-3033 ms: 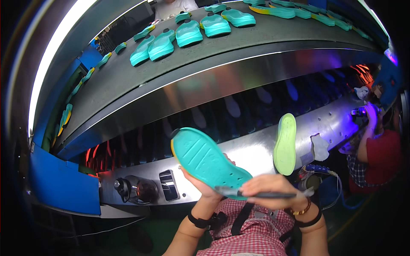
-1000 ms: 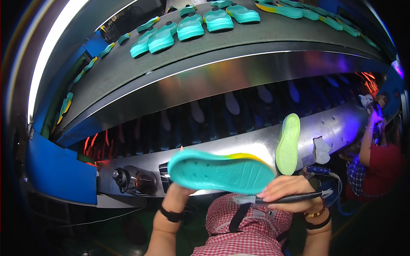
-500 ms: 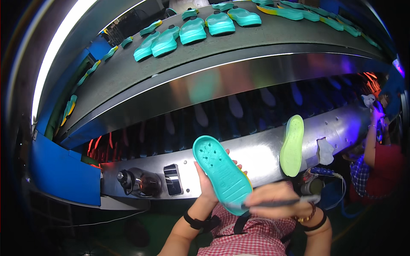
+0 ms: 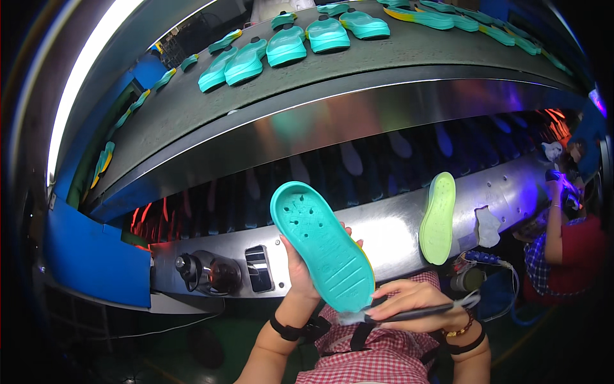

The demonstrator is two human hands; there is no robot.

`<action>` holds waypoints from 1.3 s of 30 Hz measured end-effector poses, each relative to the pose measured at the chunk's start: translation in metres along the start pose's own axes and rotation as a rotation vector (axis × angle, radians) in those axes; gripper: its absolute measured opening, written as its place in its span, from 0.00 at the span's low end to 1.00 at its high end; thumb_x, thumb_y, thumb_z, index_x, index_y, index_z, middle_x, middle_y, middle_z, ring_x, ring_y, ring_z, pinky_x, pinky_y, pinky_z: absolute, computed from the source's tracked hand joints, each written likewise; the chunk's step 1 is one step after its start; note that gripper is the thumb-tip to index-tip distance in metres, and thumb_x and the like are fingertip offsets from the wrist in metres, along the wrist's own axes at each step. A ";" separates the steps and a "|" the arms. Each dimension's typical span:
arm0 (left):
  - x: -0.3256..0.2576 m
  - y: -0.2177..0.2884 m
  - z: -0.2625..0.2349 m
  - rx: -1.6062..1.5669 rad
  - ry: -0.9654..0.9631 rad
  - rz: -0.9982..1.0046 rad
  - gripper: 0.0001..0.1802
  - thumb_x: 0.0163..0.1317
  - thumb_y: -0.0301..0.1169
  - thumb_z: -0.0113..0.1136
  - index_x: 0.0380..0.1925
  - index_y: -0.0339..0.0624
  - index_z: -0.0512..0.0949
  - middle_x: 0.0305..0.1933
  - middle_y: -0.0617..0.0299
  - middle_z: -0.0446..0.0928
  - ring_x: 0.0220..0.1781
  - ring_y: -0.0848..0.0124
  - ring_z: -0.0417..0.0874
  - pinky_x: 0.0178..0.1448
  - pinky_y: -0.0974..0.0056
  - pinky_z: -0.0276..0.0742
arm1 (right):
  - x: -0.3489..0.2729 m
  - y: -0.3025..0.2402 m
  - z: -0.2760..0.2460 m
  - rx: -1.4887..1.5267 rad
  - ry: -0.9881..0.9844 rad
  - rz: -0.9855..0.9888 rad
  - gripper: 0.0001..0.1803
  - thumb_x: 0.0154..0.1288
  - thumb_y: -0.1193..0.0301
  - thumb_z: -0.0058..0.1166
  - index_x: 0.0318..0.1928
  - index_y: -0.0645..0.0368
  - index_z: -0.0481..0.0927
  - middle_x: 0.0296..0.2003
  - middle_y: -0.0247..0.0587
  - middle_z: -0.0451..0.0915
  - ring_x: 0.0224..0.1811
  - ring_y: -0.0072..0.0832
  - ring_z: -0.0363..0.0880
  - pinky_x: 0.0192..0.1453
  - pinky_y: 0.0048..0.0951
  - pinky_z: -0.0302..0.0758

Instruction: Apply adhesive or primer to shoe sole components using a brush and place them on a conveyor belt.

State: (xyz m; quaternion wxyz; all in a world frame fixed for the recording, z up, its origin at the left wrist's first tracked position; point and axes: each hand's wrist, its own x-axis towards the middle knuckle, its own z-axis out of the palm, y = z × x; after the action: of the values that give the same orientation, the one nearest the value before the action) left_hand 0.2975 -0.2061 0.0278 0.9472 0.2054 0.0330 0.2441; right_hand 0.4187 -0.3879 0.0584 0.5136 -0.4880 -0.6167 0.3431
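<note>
Left hand (image 4: pixel 298 272): forearm rises from the lower edge, leaning inward; we see the thumb up one side of the sole (image 4: pixel 325 253), fingertips past the other.
Left grip: closed round the sole; we find palm and most fingers hidden behind it.
Sole: teal, held up at a tilt between us and the bench (image 4: pixel 390 249), pitted end away, ribbed end towards us.
Right hand (image 4: pixel 412 299): back upward, wrist bent inward, fingers reaching left to the sole's near end.
Right grip: pinched on the dark handle of the brush (image 4: pixel 419 313), which slants across beneath the fingers.
Brush tip: pale, blurred, at the sole's near end; we cannot tell whether it touches.
Lime sole (image 4: pixel 437 221): flat on the bench, right of the hands.
Belt (image 4: pixel 384 61): far soles cut off by the upper edge.
Co-worker (image 4: pixel 579 249): far right, partly lost in dark.
</note>
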 end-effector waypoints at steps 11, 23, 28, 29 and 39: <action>-0.017 -0.026 0.027 0.098 0.212 -0.066 0.40 0.61 0.61 0.24 0.65 0.43 0.49 0.65 0.49 0.56 0.64 0.49 0.61 0.66 0.42 0.52 | 0.001 0.016 0.027 0.741 0.430 0.176 0.10 0.54 0.84 0.53 0.39 0.68 0.77 0.42 0.48 0.78 0.46 0.31 0.77 0.53 0.29 0.72; -0.005 -0.017 0.007 0.111 0.056 -0.106 0.39 0.60 0.58 0.35 0.62 0.38 0.55 0.61 0.43 0.62 0.59 0.48 0.67 0.61 0.44 0.62 | 0.016 0.005 -0.018 0.155 0.291 0.015 0.12 0.50 0.81 0.59 0.38 0.66 0.79 0.38 0.48 0.80 0.42 0.31 0.80 0.47 0.27 0.75; 0.000 -0.012 0.014 0.225 0.101 -0.082 0.39 0.60 0.57 0.37 0.62 0.37 0.56 0.59 0.42 0.63 0.57 0.46 0.69 0.60 0.43 0.64 | 0.015 0.003 -0.023 0.222 0.070 0.027 0.12 0.51 0.80 0.59 0.39 0.66 0.79 0.38 0.46 0.81 0.41 0.30 0.80 0.47 0.25 0.75; 0.002 -0.011 0.014 0.225 0.103 -0.083 0.39 0.60 0.57 0.37 0.62 0.37 0.56 0.59 0.42 0.63 0.57 0.46 0.69 0.60 0.43 0.64 | 0.014 0.004 -0.022 0.202 0.104 0.039 0.12 0.51 0.79 0.59 0.39 0.65 0.79 0.38 0.46 0.81 0.41 0.29 0.80 0.47 0.25 0.76; 0.013 -0.001 0.026 0.191 0.131 -0.660 0.24 0.63 0.37 0.46 0.53 0.30 0.65 0.50 0.48 0.73 0.48 0.63 0.78 0.53 0.64 0.74 | 0.014 0.003 -0.040 0.058 -0.117 -0.036 0.11 0.52 0.77 0.59 0.39 0.61 0.79 0.40 0.44 0.80 0.41 0.33 0.80 0.44 0.28 0.77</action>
State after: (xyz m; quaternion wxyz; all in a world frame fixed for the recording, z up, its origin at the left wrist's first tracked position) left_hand 0.3137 -0.2109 0.0517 0.9475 0.2552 0.1808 -0.0669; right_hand 0.4583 -0.3766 0.0693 0.4965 -0.4409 -0.6443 0.3795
